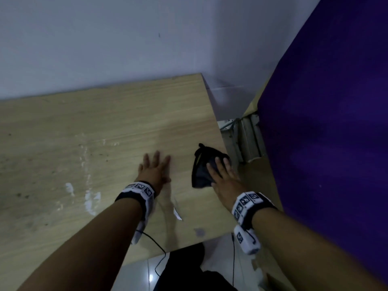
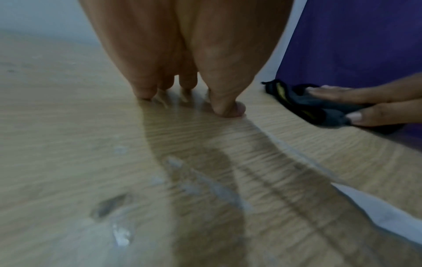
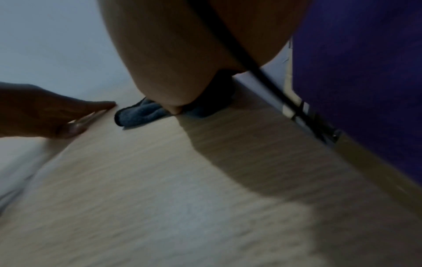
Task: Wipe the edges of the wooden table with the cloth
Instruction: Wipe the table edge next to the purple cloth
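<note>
A dark crumpled cloth (image 1: 202, 164) lies on the wooden table (image 1: 105, 127) at its right edge. My right hand (image 1: 222, 173) presses flat on the cloth with straight fingers. In the left wrist view the cloth (image 2: 303, 104) shows under the right hand (image 2: 356, 103), and in the right wrist view the cloth (image 3: 146, 112) sits beneath my palm. My left hand (image 1: 154, 166) rests flat on the bare tabletop just left of the cloth, fingers spread and holding nothing. The left hand (image 2: 182, 63) touches the wood with its fingertips.
White smears (image 1: 88, 198) mark the tabletop to the left of my left arm. A purple panel (image 1: 327, 122) stands close along the right side. A pale wall (image 1: 105, 38) runs behind the table. Black cables (image 1: 157, 248) hang over the near edge.
</note>
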